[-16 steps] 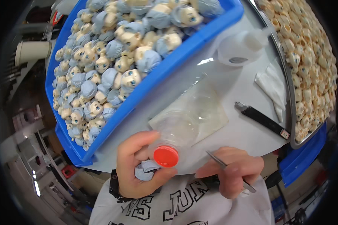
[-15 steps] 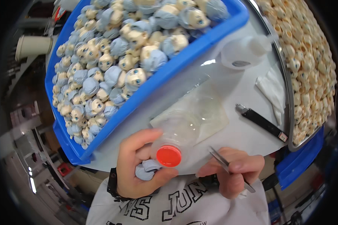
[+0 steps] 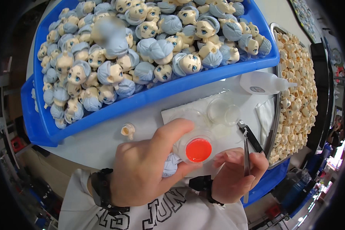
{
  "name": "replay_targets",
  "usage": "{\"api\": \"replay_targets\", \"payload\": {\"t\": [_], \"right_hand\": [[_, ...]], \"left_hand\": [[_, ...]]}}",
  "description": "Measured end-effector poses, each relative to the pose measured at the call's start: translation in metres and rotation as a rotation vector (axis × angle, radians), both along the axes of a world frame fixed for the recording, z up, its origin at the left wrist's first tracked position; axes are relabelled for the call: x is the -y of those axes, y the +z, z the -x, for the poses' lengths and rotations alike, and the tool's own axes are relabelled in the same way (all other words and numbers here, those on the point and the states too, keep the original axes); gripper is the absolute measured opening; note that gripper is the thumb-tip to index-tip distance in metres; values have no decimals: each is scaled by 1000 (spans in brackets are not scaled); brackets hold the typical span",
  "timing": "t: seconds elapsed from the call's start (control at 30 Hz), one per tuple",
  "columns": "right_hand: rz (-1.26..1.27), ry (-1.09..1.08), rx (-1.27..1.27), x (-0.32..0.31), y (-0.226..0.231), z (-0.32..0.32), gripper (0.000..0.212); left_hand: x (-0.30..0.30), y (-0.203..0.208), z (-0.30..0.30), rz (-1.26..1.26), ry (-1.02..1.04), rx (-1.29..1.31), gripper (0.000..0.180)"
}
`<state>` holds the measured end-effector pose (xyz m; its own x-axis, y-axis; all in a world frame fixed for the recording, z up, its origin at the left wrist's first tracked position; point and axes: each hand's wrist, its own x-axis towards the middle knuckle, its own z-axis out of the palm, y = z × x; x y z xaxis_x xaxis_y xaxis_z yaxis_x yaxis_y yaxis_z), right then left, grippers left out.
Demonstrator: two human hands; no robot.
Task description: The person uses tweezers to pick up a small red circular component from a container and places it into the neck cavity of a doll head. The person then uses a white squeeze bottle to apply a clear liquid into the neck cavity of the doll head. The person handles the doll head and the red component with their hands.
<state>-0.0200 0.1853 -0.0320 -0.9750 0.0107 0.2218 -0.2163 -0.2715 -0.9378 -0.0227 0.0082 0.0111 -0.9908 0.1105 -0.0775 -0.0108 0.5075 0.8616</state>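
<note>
My left hand (image 3: 142, 172) is closed around a clear plastic bottle (image 3: 180, 143) whose round red end (image 3: 198, 150) points toward me. A light blue doll hair piece (image 3: 171, 165) is tucked in the same hand, between fingers and thumb and partly hidden by them. In my right hand (image 3: 235, 176), just right of the bottle, metal tweezers (image 3: 247, 153) are gripped, tips pointing up and away from me. A cream doll head part (image 3: 128, 130) with an opening lies on the table beyond my left hand.
A blue bin (image 3: 157, 86) full of doll heads with light blue hair spans the far left. At right stands a metal tray (image 3: 276, 126) of cream parts. Between them are a white squeeze bottle (image 3: 260, 82), small clear cups (image 3: 220, 111), a black-handled cutter (image 3: 253, 138) and a white cloth (image 3: 264, 115).
My view has shifted, bringing the cream head part on the table into sight. The red end is tilted more toward me, and the tweezers have turned more upright. Both hands keep their holds.
</note>
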Motion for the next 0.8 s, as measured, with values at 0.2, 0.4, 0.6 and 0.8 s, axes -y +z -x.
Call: {"api": "replay_targets", "payload": {"t": [0.2, 0.4, 0.6, 0.8], "right_hand": [[-163, -100, -10, -3, 6, -1, 49], [-361, -156, -28, -8, 20, 15, 56], [-430, 34, 9, -2, 25, 25, 62], [-553, -30, 21, -9, 31, 15, 61]], "left_hand": [[-1, -2, -1, -10, 61, -123, 57], [5, 4, -4, -10, 17, -134, 55], [18, 4, -7, 56, -93, -135, 54], [19, 14, -8, 15, -12, -31, 52]]}}
